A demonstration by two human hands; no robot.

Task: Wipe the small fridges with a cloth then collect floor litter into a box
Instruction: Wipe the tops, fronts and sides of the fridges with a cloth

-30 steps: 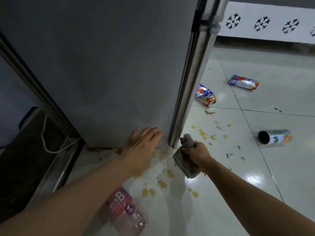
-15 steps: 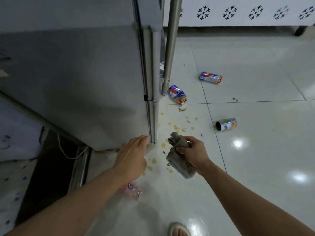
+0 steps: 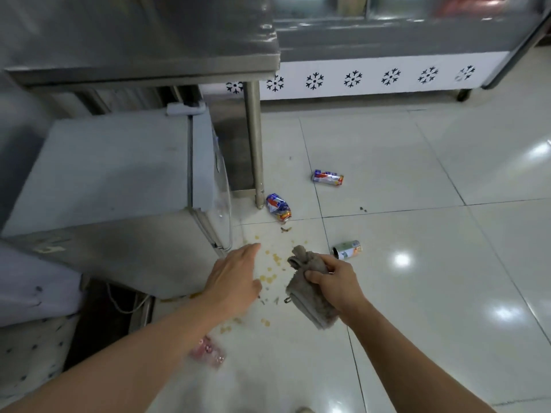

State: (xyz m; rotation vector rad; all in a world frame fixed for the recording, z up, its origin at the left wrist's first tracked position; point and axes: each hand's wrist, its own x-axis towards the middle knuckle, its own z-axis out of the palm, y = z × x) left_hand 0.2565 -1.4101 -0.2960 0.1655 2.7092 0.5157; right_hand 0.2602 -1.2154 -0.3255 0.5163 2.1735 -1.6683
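Change: both hands are pulling back from the fridge (image 3: 119, 186) corner as the view is rising and widening; the left hand, earlier flat against the fridge side, is now hanging free of it.
Left hand: the left hand (image 3: 235, 278) is hovering with fingers straight and relaxed, holding nothing, just off the fridge's lower corner.
Right hand: the right hand (image 3: 334, 281) is gripping the bunched grey cloth (image 3: 310, 296), at about 3 o'clock from the left hand.
Fridge: sitting at 9 o'clock under a steel table (image 3: 143, 37), door shut.
Litter: a crushed can (image 3: 278, 207) is lying at 12 o'clock from the hands, a second can (image 3: 327, 177) beyond it, a third can (image 3: 347, 250) at 1 o'clock, a plastic bottle (image 3: 208, 351) at 6 o'clock, yellow crumbs (image 3: 272, 260) between.
Progress: wiping here is seemingly wrapping up; litter is all lying uncollected, and no box is showing.
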